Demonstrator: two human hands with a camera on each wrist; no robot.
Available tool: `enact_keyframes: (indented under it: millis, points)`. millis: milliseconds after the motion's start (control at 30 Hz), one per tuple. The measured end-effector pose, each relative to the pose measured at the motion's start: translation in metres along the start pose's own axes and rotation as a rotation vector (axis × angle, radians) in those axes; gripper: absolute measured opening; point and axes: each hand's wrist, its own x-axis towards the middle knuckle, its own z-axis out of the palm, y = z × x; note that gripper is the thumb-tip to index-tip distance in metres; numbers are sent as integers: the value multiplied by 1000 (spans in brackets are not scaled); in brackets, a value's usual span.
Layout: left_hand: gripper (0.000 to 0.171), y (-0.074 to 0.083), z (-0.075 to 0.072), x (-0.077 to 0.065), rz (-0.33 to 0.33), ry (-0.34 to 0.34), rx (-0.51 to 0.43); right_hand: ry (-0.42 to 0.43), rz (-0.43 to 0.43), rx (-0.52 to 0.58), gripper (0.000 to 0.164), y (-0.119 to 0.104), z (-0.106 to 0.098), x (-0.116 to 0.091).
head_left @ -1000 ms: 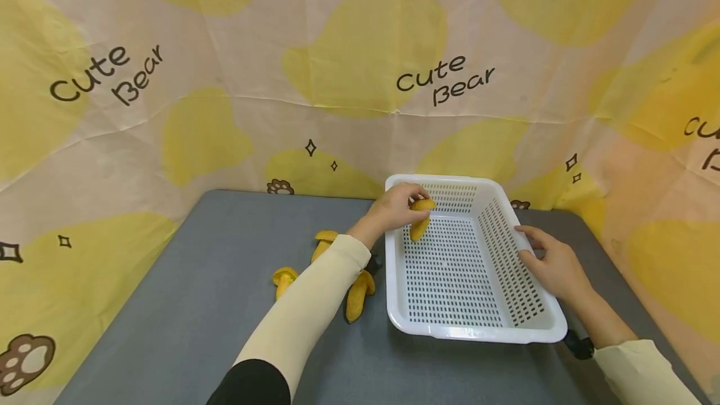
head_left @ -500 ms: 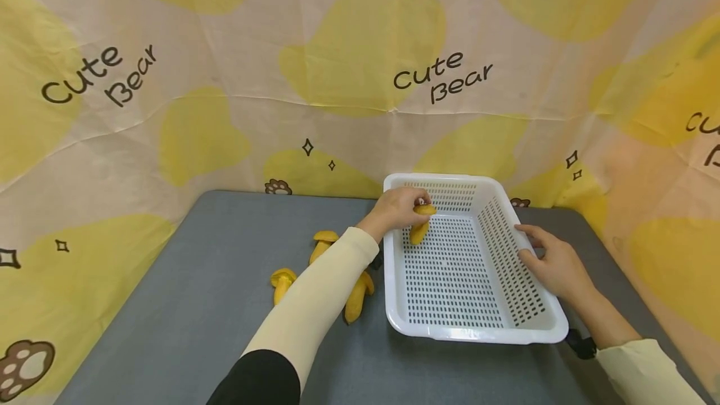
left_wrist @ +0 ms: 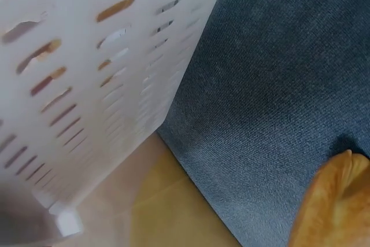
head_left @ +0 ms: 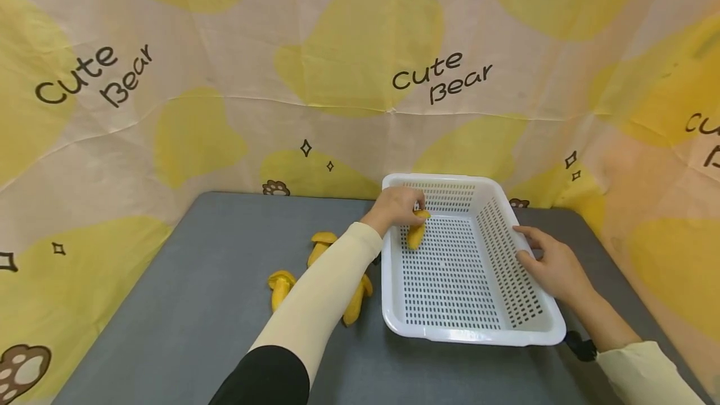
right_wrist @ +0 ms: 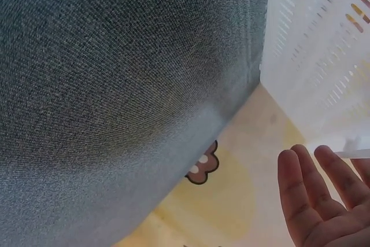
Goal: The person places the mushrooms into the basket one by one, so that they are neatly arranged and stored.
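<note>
1. Head: left hand [head_left: 396,207] with grip nearly closed, pinching a yellow, thick-stemmed mushroom [head_left: 415,237] inside the white, slotted plastic basket [head_left: 478,334], near its left wall. Right hand [head_left: 554,267] with grip open at the basket's right rim. Three similar yellow mushrooms [head_left: 281,289] left of the basket, on the grey bench [head_left: 225,330].
2. Left wrist: basket wall visible; hand out of frame.
3. Right wrist: fingers [right_wrist: 293,183] extended beside the basket.

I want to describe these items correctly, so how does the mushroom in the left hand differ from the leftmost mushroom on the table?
The left hand grips the held mushroom, while the leftmost mushroom lies on the gray table. The held mushroom is inside the white basket; the leftmost mushroom is outside it. The hand partly covers the held mushroom's cap; the leftmost mushroom's cap shows fully. Both are yellow.
</note>
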Motion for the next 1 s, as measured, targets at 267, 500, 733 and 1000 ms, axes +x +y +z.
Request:
enact_keyframes:
  millis: [267, 500, 733, 1000]
  points:
    - [30, 6, 1, 0, 10, -36, 62, -25, 9, 5, 51, 1, -4, -3]
    - [32, 10, 4, 1, -28, -72, 124, -45, -2, -32, 53, 2, -6, -3]
    - [33, 13, 3, -2, -92, -103, 157, -55, -7, -24, 53, 0, -5, -1]
    - [29, 13, 1, -2, -92, -109, 214, -63, -7, -39, 54, -1, -6, 3]
